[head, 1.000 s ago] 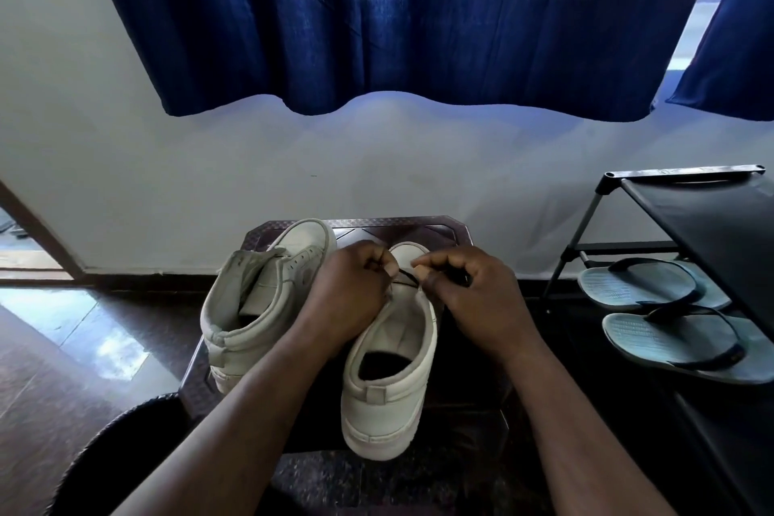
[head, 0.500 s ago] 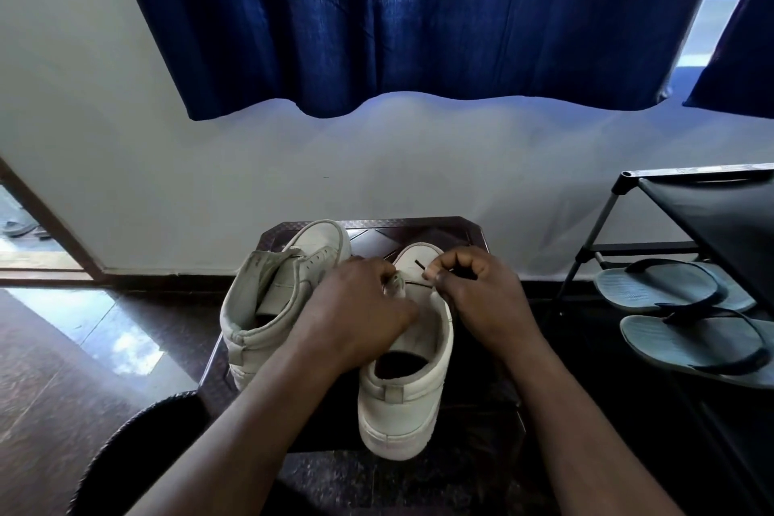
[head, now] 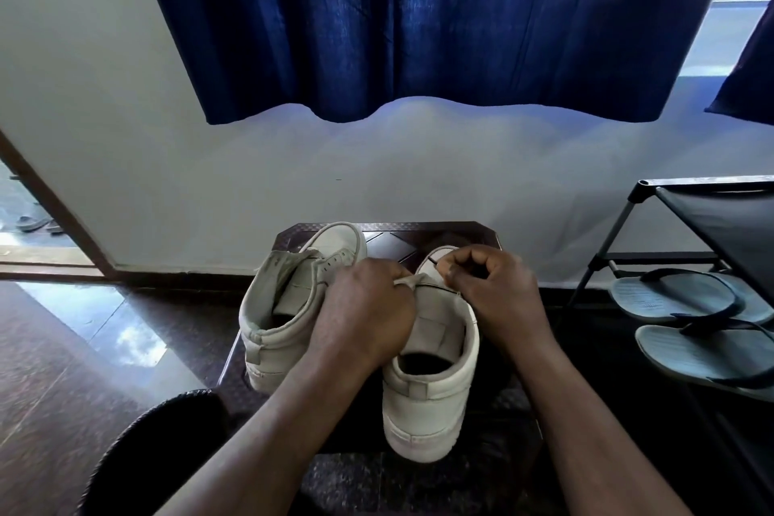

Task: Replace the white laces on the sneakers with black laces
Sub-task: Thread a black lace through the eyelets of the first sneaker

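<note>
While your left hand (head: 368, 306) grips the sneaker (head: 435, 390) by its flap and your right hand (head: 490, 289) pinches the black lace (head: 432, 261), you seem to be lacing the lowest eyelets, and next the tip needs aiming.

Matt sneakers (head: 431, 398), glossy floor (head: 75, 331), cloth curtain (head: 419, 21).

A dark, patterned surface (head: 389, 241) carries two off-white sneakers: the right sneaker (head: 423, 411) stands upright, and the left sneaker (head: 272, 306) sits tilted just beside it.
</note>
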`<state>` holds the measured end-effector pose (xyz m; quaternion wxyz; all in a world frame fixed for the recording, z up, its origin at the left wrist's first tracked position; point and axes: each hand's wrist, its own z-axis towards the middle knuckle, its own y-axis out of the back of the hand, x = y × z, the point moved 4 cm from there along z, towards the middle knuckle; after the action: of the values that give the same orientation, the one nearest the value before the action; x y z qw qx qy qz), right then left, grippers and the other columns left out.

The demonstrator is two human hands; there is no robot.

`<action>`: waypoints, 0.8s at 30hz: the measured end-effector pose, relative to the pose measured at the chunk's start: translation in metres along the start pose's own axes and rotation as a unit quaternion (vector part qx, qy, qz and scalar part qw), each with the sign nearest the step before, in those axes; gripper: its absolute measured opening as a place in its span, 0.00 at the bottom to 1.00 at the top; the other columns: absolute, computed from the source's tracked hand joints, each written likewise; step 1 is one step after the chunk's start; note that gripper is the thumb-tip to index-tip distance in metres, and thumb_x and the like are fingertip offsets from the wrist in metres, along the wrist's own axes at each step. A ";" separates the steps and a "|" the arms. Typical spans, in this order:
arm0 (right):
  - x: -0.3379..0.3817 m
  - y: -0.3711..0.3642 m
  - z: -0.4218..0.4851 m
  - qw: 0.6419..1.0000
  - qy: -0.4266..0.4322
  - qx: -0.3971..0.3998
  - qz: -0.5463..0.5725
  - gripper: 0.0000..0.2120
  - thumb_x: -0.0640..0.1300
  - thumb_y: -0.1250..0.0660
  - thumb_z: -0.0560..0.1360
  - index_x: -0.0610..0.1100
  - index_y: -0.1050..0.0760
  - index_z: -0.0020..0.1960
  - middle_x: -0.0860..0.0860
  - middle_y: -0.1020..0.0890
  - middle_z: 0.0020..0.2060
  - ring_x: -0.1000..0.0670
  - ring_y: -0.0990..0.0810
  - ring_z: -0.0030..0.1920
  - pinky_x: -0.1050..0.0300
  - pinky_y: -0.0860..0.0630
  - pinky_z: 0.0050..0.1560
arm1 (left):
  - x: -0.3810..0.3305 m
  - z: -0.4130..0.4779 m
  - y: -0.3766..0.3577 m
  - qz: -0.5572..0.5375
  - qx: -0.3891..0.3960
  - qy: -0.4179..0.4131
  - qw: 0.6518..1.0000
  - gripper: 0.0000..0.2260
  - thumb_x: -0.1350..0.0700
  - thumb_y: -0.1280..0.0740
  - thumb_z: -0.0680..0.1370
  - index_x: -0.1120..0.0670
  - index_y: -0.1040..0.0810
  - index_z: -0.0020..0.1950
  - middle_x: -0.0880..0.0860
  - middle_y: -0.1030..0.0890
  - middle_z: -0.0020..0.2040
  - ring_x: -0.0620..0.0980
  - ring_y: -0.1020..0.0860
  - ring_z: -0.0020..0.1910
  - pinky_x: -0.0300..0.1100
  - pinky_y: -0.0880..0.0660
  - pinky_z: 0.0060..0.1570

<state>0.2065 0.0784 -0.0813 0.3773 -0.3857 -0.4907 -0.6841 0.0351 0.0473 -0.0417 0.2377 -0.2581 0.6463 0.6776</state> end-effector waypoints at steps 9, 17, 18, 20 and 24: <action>0.001 -0.006 -0.001 0.998 -0.017 0.047 -0.028 0.08 0.46 0.26 0.71 0.53 0.19 0.34 0.56 0.17 0.34 0.58 0.21 0.35 0.54 0.25 0.41 | 0.002 0.003 0.001 0.003 0.002 -0.004 1.000 0.15 0.56 0.35 0.77 0.45 0.14 0.58 0.50 0.14 0.54 0.52 0.19 0.57 0.46 0.22 0.56; -0.003 -0.008 0.001 0.998 -0.016 0.046 -0.047 0.16 0.46 0.21 0.71 0.45 0.21 0.28 0.49 0.18 0.30 0.55 0.25 0.31 0.51 0.26 0.36 | 0.002 0.002 0.001 -0.012 0.017 -0.008 1.000 0.15 0.56 0.36 0.77 0.41 0.14 0.55 0.48 0.13 0.51 0.51 0.18 0.55 0.48 0.21 0.55; -0.002 -0.009 0.001 0.998 -0.013 0.043 -0.039 0.16 0.45 0.21 0.72 0.45 0.21 0.28 0.50 0.18 0.29 0.56 0.26 0.31 0.52 0.26 0.37 | 0.002 0.002 0.002 -0.016 0.020 -0.009 1.000 0.14 0.56 0.35 0.77 0.41 0.14 0.54 0.48 0.13 0.50 0.50 0.18 0.54 0.47 0.21 0.54; -0.003 -0.011 0.001 0.999 -0.009 0.042 -0.020 0.15 0.42 0.22 0.74 0.45 0.20 0.30 0.54 0.19 0.28 0.60 0.26 0.31 0.57 0.28 0.37 | 0.001 0.001 0.002 -0.022 0.023 -0.011 0.999 0.13 0.56 0.35 0.77 0.42 0.14 0.52 0.47 0.14 0.47 0.49 0.18 0.52 0.44 0.22 0.51; -0.007 -0.014 0.002 0.999 -0.014 0.041 0.002 0.14 0.40 0.24 0.75 0.41 0.20 0.31 0.56 0.21 0.26 0.60 0.27 0.31 0.61 0.31 0.37 | 0.003 0.001 0.002 -0.039 0.024 -0.003 0.999 0.12 0.57 0.34 0.77 0.42 0.14 0.49 0.44 0.14 0.44 0.45 0.18 0.49 0.40 0.25 0.45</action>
<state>0.1969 0.0843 -0.0924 0.3869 -0.3805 -0.5227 -0.6575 0.0313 0.0483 -0.0419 0.2718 -0.2759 0.6510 0.6528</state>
